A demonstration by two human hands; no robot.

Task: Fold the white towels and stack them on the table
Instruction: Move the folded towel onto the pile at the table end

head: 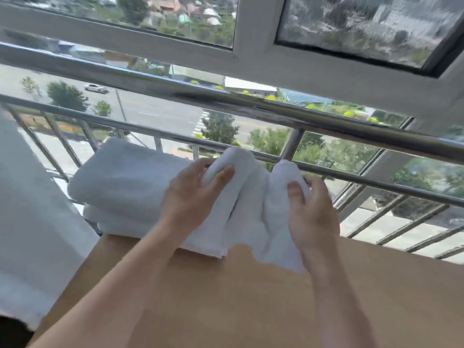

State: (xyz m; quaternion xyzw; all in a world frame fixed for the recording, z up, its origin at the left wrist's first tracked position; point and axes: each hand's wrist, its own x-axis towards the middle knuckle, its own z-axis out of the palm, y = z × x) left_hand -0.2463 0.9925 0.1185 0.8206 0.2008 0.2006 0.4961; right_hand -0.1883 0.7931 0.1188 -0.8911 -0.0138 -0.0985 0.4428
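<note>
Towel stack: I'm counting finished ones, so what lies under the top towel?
Two more folded layers show beneath the top towel, at the table's far edge. The stack's right end is covered by the held towel and left hand, so anything there is hidden.

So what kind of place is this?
Probably an upper-floor room or enclosed balcony: a metal railing before windows overlooking a street far below, with a wooden table holding stacked white towels.
</note>
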